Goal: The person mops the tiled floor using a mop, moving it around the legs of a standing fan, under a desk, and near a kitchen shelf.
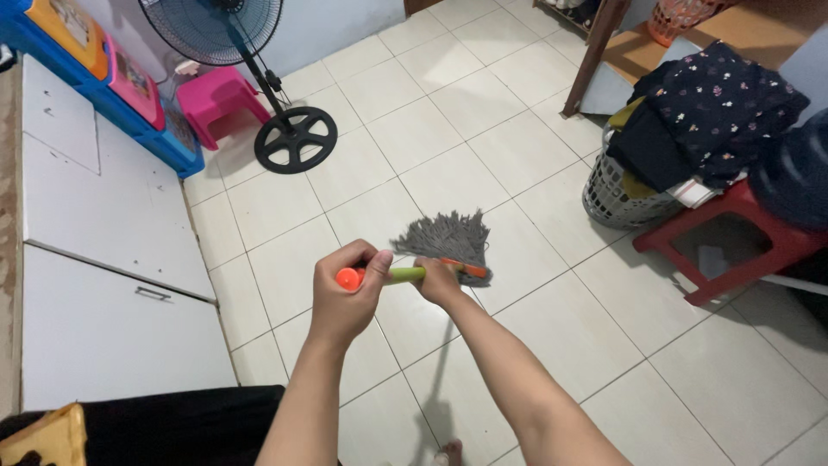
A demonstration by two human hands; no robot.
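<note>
1. The mop handle (404,274) is mostly hidden inside both fists — only a short green stretch shows.
2. The fan (226,30) is cut off by the top edge.
3. The laundry basket (614,192) lies half buried under clothes (711,112).

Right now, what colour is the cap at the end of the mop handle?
Orange: the handle cap sits beside the left hand, clearest in the head view.

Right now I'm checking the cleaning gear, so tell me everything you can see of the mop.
The mop has a head of grey string strands, fanned out on the pale tiled floor. An orange collar joins the head to a green handle, which ends in a round orange cap nearest the camera. The handle slants up from the floor toward the person. Both hands hold it: the left hand is wrapped round the top just below the cap, and the right hand grips lower down, near the head.
</note>
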